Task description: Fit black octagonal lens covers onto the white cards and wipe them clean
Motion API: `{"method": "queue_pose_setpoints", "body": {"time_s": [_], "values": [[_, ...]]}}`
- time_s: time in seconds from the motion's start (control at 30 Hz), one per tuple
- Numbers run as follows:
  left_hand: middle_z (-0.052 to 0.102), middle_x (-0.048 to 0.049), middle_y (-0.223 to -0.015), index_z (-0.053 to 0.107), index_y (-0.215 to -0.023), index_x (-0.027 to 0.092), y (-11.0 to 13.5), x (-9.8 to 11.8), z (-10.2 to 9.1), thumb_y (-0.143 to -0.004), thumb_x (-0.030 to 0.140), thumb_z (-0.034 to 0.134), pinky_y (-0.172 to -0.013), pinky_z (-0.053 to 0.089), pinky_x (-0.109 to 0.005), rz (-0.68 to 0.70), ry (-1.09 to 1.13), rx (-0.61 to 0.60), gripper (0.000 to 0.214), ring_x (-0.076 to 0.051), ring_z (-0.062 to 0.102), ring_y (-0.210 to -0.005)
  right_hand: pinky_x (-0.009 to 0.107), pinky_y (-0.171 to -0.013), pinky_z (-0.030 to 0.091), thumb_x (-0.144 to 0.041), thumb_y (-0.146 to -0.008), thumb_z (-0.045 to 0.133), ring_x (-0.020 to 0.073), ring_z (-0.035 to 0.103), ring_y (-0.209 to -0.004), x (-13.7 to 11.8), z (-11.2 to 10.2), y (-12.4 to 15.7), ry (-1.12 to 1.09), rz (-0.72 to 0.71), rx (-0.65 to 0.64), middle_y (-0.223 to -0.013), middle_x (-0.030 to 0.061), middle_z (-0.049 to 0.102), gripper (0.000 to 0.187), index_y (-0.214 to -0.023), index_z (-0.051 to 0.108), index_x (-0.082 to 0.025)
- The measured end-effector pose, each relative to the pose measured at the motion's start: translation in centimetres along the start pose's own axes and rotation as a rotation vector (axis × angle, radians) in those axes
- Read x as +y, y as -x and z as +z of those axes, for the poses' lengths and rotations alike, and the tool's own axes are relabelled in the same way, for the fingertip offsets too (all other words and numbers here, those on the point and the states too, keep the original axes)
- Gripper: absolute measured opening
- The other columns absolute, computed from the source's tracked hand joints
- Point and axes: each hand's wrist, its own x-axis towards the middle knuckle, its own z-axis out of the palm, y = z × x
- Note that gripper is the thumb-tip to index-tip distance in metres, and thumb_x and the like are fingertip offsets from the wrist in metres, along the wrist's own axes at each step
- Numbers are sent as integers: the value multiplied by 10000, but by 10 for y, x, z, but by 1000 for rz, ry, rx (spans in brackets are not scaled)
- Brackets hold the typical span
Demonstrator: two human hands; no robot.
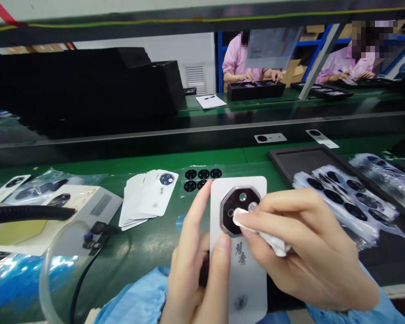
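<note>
The right hand (303,243) is closed in a pinch on a folded white cloth (259,236), pressing it to a silver-rimmed black octagonal lens cover (239,211) on a white rectangular card (239,288). The left hand (195,256) grips that card's edge, holding it above the green table (145,252). A stack of white cards (145,200) lies nearby, beside a black tray (300,162). Beyond, 2 pink-smocked co-workers (236,58) sit at black trays (255,90) before blue metal racking (310,49).
</note>
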Motion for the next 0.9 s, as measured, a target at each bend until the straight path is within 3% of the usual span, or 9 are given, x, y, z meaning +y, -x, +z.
{"method": "queue_pose_setpoints", "body": {"time_s": [0.13,0.33,0.5,0.7,0.8,0.9], "values": [[732,39,-641,452,-1402,288,2,-2,0,-911,225,515,-457,558,-189,102,-74,-5,498,-173,702,-522,152,-569,511,-64,-812,628,66,616,-647,-1,6,3,96,-6,1,-818,21,635,119,-856,672,-164],[757,23,-743,432,-1412,315,4,-8,-2,-907,286,523,-430,550,-199,188,-195,8,514,-171,695,-511,224,-609,548,-84,-827,623,116,634,-750,3,6,15,138,-90,-25,-937,44,631,182,-991,662,-153],[765,26,-837,405,-1422,362,5,-10,-4,-915,259,523,-475,560,-183,195,-269,26,531,-158,711,-566,215,-476,543,-136,-859,584,131,634,-740,10,5,19,125,-163,-78,-976,57,643,244,-1095,645,-132],[758,14,-923,389,-1438,336,5,-12,-5,-922,235,506,-481,555,-204,218,-218,3,538,-154,703,-575,178,-522,527,-109,-850,601,93,619,-727,11,12,17,101,-180,-17,-933,54,631,167,-1002,668,-121],[754,41,-935,400,-1422,373,5,-7,-4,-921,211,508,-415,509,-186,183,-213,-6,538,-115,652,-478,192,-526,511,-78,-837,611,88,614,-709,7,13,16,107,-104,-21,-889,36,632,159,-970,663,-150],[755,52,-933,420,-1408,379,7,-4,-2,-918,211,518,-472,539,-191,121,-174,-3,527,-118,660,-506,192,-505,487,-55,-834,588,78,600,-672,4,10,11,73,-52,-36,-860,22,622,167,-940,658,-163]]}}
